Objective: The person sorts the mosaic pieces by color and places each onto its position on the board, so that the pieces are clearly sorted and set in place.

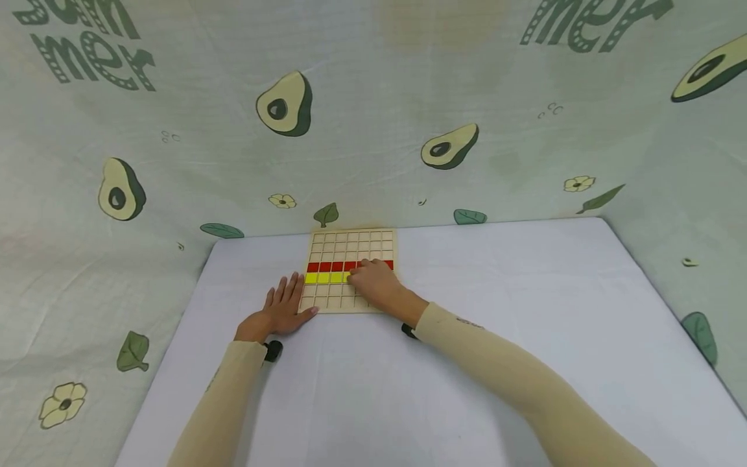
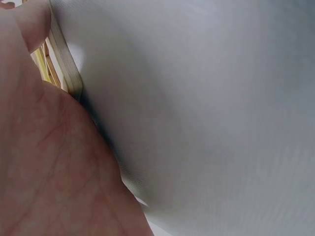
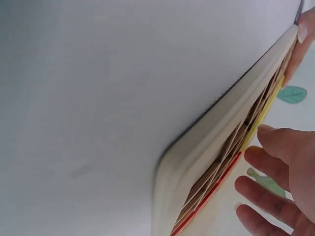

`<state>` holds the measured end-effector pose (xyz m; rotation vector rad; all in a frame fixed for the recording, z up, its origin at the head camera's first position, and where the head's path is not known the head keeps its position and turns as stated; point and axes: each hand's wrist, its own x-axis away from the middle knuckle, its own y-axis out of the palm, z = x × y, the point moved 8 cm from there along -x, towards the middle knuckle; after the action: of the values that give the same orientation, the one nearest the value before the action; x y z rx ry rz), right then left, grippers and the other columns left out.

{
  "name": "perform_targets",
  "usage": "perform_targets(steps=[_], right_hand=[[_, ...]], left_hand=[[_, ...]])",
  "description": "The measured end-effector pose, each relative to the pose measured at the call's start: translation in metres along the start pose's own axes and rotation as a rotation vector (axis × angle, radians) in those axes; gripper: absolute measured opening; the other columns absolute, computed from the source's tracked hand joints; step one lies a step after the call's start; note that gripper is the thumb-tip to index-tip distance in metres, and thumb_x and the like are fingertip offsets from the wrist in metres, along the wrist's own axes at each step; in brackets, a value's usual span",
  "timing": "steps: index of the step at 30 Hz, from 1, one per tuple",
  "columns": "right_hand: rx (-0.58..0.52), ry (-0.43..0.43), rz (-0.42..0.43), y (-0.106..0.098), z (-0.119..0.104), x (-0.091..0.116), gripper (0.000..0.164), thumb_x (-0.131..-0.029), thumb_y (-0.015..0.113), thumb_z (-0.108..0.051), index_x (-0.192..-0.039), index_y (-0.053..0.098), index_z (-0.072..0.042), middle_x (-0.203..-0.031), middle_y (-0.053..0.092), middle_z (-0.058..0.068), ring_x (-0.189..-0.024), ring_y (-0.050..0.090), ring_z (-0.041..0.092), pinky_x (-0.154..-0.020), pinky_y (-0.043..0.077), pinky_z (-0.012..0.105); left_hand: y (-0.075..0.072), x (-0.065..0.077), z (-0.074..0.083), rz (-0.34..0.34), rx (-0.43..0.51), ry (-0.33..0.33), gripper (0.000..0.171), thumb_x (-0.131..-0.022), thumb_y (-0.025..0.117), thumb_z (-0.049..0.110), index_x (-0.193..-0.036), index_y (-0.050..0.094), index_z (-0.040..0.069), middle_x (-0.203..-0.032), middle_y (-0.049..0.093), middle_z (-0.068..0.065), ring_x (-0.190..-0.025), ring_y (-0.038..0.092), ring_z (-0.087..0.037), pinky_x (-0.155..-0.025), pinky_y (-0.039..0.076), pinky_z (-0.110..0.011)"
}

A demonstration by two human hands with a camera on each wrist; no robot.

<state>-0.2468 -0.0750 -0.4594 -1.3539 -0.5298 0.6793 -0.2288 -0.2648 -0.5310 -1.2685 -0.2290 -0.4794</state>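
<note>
A pale wooden grid board lies on the table. Across it run a row of red tiles and, just nearer, a shorter row of yellow tiles. My left hand lies flat at the board's left side, fingers spread, thumb resting on the near left corner. My right hand reaches over the board from the right and covers part of both rows. In the right wrist view its thumb and index fingertips pinch at the end of the yellow row; the other fingers hover past the red row.
The board sits at the far side of the white table, against a cloth backdrop printed with avocados, leaves and flowers. Empty grid cells show behind the red row and in front of the yellow one. Dark straps circle both wrists.
</note>
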Motion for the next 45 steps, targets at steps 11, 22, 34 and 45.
perform_targets(steps=[11, 22, 34, 45], right_hand=[[-0.073, 0.054, 0.088, -0.006, 0.026, 0.038, 0.032, -0.098, 0.078, -0.013, -0.128, 0.078, -0.021, -0.132, 0.075, -0.006, -0.115, 0.069, 0.020, -0.093, 0.058, 0.033], [-0.255, 0.189, 0.268, -0.013, 0.079, 0.100, 0.030, -0.093, 0.083, -0.013, -0.123, 0.080, -0.013, -0.131, 0.075, 0.003, -0.110, 0.073, 0.025, -0.089, 0.060, 0.040], [-0.299, 0.301, 0.369, -0.007, 0.145, 0.165, 0.032, -0.090, 0.084, -0.008, -0.122, 0.080, -0.006, -0.125, 0.077, 0.010, -0.104, 0.075, 0.033, -0.080, 0.062, 0.048], [-0.255, 0.362, 0.387, 0.005, 0.194, 0.214, 0.036, -0.088, 0.085, -0.008, -0.123, 0.078, -0.003, -0.123, 0.077, 0.015, -0.101, 0.074, 0.040, -0.075, 0.060, 0.055]], left_hand=[[0.001, 0.007, -0.012, 0.022, 0.014, 0.013, 0.102, -0.106, 0.050, 0.057, -0.166, -0.004, -0.004, -0.175, -0.010, -0.027, -0.160, -0.012, -0.051, -0.125, -0.010, -0.067], [0.002, 0.018, -0.020, 0.043, 0.053, 0.041, 0.106, -0.104, 0.047, 0.064, -0.166, -0.002, -0.007, -0.174, -0.009, -0.029, -0.159, -0.012, -0.052, -0.124, -0.009, -0.070], [0.001, 0.014, -0.017, 0.056, 0.046, 0.049, 0.107, -0.103, 0.047, 0.067, -0.167, -0.002, -0.004, -0.175, -0.007, -0.027, -0.160, -0.010, -0.050, -0.125, -0.007, -0.069], [-0.014, 0.030, 0.002, 0.063, 0.027, 0.048, 0.096, -0.107, 0.054, 0.051, -0.167, 0.004, -0.006, -0.174, -0.001, -0.029, -0.160, -0.005, -0.052, -0.126, -0.001, -0.069]])
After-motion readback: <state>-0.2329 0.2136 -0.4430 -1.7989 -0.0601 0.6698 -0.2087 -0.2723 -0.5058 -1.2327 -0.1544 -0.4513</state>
